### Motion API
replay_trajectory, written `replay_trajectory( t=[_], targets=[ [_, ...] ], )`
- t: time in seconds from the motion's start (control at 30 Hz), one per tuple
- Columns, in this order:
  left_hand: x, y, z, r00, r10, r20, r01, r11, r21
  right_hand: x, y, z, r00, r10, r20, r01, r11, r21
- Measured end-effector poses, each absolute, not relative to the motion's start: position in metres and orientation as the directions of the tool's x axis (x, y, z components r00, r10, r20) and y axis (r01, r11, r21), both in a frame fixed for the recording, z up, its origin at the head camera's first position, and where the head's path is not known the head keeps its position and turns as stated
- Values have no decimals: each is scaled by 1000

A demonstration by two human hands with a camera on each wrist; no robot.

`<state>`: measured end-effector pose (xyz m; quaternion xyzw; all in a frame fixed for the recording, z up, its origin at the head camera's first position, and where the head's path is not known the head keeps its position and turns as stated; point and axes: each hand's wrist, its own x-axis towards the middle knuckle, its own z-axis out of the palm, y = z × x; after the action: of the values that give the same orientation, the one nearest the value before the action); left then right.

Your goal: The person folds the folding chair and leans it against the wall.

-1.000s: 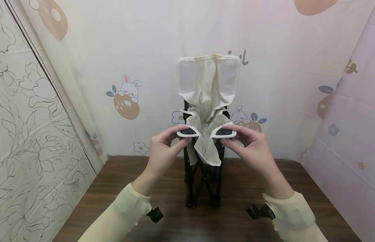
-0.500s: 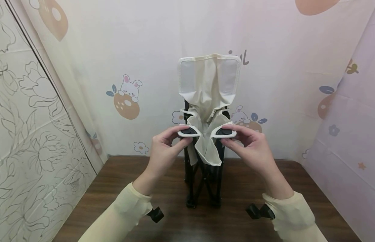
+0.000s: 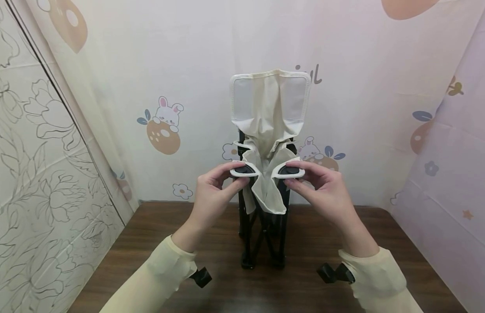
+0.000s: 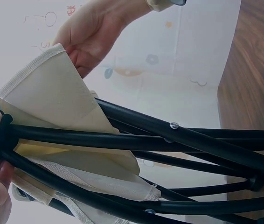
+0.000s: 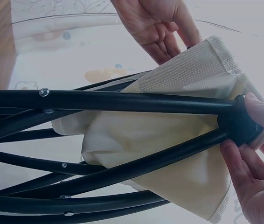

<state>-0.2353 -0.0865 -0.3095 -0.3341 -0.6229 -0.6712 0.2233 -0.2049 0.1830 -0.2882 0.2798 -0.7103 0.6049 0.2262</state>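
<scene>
A small folding chair (image 3: 267, 104) with cream fabric and a black tube frame (image 3: 283, 230) stands half-folded on the wooden table. My left hand (image 3: 213, 191) pinches the seat's front left corner (image 3: 244, 170), thumb below and fingers on top. The front right corner (image 3: 289, 170) is pinched the same way by my right hand (image 3: 324, 187). Between the two corners the seat cloth (image 3: 267, 195) sags in a fold. Up close in the left wrist view, a black plastic joint (image 4: 0, 135) sits between thumb and fingers. Another black joint (image 5: 239, 120) shows at the right hand's fingertips.
The dark brown table (image 3: 223, 287) carries the chair near its back edge. Behind it hangs a pale curtain (image 3: 203, 56) printed with rabbits and fruit. A flower-patterned panel (image 3: 43, 152) borders the left side. Black wrist mounts (image 3: 201, 277) stick out below both sleeves.
</scene>
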Motion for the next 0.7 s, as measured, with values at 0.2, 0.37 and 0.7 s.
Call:
replay_trajectory(
  t=[0.2,0.37,0.7],
  targets=[
    [-236,-86,-309,-675,114,729,718,-129,684,-205,182,-288,-743,-124,657,-669,108,-736],
    [-236,-85,-309,-676,115,728,716,-131,685,-206,183,-288,-741,-124,660,-671,102,-734],
    [-237,-84,-309,-677,113,728,714,-141,686,-206,181,-287,-742,-126,658,-669,96,-737]
  ],
)
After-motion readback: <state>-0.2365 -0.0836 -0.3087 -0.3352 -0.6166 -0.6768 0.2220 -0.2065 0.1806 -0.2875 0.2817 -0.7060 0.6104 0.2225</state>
